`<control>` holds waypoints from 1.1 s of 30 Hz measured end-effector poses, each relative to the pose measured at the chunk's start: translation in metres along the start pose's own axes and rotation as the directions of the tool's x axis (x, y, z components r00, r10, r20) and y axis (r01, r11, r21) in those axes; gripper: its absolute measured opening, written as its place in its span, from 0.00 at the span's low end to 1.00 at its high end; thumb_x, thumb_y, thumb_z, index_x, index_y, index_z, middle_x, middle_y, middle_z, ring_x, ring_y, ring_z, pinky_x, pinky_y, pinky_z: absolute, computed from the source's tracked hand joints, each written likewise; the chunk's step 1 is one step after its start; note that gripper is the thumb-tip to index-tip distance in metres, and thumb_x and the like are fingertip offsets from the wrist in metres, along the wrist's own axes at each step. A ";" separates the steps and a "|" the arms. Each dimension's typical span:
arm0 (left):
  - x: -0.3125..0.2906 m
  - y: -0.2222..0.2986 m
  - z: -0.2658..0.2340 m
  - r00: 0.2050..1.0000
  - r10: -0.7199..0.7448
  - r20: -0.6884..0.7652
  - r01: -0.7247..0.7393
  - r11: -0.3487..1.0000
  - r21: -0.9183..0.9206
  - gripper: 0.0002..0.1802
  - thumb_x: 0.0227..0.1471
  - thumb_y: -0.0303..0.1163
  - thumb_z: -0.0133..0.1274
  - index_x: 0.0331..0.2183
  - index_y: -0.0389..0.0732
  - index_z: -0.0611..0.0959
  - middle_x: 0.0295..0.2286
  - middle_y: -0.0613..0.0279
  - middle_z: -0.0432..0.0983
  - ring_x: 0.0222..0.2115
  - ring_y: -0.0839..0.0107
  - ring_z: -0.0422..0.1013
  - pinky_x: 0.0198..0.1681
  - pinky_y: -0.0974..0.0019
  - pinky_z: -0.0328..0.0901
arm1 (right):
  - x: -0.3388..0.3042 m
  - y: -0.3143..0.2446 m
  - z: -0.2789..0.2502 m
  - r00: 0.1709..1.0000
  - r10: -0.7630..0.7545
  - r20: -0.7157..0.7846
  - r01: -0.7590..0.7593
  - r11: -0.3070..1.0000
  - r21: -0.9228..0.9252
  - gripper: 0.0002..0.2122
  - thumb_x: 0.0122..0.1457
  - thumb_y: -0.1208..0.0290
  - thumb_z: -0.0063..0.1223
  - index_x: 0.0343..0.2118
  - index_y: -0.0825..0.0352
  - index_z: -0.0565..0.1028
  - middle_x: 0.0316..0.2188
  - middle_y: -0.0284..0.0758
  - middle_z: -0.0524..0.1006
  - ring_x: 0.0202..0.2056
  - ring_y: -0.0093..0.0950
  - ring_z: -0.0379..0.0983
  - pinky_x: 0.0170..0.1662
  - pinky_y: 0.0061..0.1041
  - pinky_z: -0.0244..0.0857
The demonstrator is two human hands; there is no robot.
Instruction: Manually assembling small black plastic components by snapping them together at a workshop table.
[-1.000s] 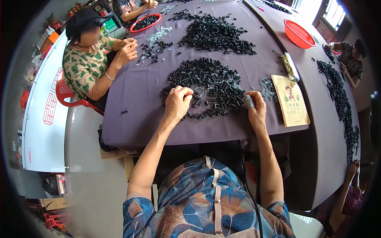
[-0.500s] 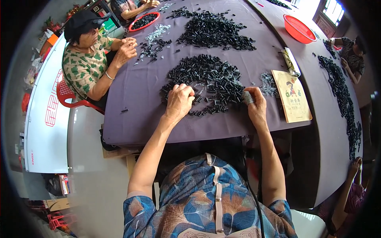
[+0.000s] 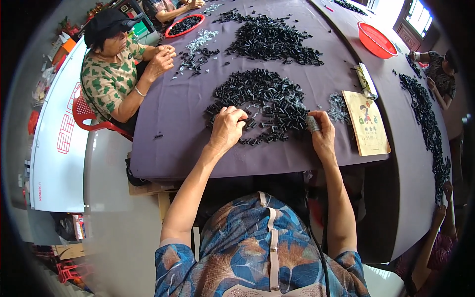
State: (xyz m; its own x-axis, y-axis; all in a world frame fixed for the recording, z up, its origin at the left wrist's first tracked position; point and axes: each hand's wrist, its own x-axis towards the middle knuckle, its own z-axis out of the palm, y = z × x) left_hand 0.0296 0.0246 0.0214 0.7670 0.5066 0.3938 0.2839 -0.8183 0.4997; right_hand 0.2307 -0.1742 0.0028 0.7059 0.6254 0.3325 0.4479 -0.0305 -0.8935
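A pile of small black plastic pieces (image 3: 262,91), short and tube-like, lies on the cloth in front of me, with pale bits scattered in its middle. My left hand (image 3: 228,129) is at the pile's near left edge, fingers curled and thumb pressed to the index finger; whatever the pinch holds is too small to name. At the right edge, my right hand (image 3: 323,134) is closed too, and a grey wrap (image 3: 312,123) covers one of its fingers. Its fingertips are partly hidden, so I cannot make out what is in them. Small clear pieces (image 3: 338,108) lie just beyond that hand.
A yellow booklet (image 3: 367,126) lies right of my right hand, near a rolled item (image 3: 367,81). Another black pile (image 3: 272,39) spreads farther back. Red baskets (image 3: 377,40) stand on the table. A co-worker (image 3: 116,69) sits at the left; others work along the far and right sides.
The whole view has shifted slightly. Both hands stay at the same edges of the pile, still closed, with only a small shift of the left hand's fingers.
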 end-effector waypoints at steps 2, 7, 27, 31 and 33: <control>0.000 0.000 -0.001 0.999 0.037 -0.008 -0.037 0.999 -0.007 0.06 0.42 0.23 0.58 0.28 0.39 0.81 0.28 0.57 0.75 0.34 0.57 0.70 0.40 0.57 0.66 | -0.001 0.001 -0.001 1.000 0.008 0.004 -0.008 1.000 0.018 0.12 0.53 0.87 0.45 0.40 0.68 0.73 0.29 0.34 0.76 0.33 0.22 0.71 0.40 0.21 0.65; 0.006 -0.004 -0.002 0.997 -0.019 -0.073 0.019 1.000 -0.005 0.04 0.43 0.23 0.57 0.27 0.39 0.81 0.28 0.57 0.75 0.34 0.56 0.70 0.41 0.57 0.66 | 0.000 -0.001 0.001 1.000 -0.008 -0.003 0.008 1.000 -0.002 0.13 0.52 0.88 0.44 0.40 0.68 0.73 0.30 0.34 0.76 0.34 0.23 0.72 0.42 0.21 0.65; 0.016 -0.012 0.001 0.998 -0.002 -0.064 0.005 0.999 0.048 0.03 0.47 0.25 0.56 0.29 0.39 0.82 0.28 0.58 0.76 0.33 0.57 0.71 0.40 0.58 0.66 | 0.000 -0.003 0.000 1.000 -0.031 0.002 0.031 0.999 -0.017 0.12 0.53 0.87 0.46 0.39 0.69 0.73 0.30 0.35 0.76 0.34 0.24 0.73 0.41 0.21 0.66; 0.010 -0.009 -0.006 0.992 0.019 -0.127 -0.005 0.993 0.115 0.02 0.47 0.26 0.56 0.28 0.39 0.82 0.28 0.58 0.75 0.33 0.57 0.71 0.39 0.58 0.66 | 0.000 -0.003 -0.001 1.000 -0.025 0.002 0.025 0.999 -0.020 0.12 0.53 0.88 0.46 0.39 0.69 0.72 0.29 0.35 0.76 0.33 0.23 0.73 0.41 0.21 0.66; 0.004 -0.020 -0.007 0.985 -0.006 -0.172 0.022 0.996 0.090 0.02 0.47 0.26 0.56 0.28 0.39 0.81 0.28 0.58 0.75 0.33 0.57 0.70 0.39 0.58 0.66 | 0.000 -0.005 0.000 0.999 -0.039 0.005 0.039 0.999 -0.025 0.13 0.52 0.88 0.44 0.39 0.69 0.72 0.30 0.35 0.76 0.34 0.23 0.73 0.41 0.21 0.66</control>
State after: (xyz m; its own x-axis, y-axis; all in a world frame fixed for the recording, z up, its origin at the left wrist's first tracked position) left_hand 0.0232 0.0445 0.0184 0.6549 0.5504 0.5179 0.3512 -0.8284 0.4363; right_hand 0.2284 -0.1741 0.0077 0.6854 0.6300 0.3652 0.4884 -0.0257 -0.8723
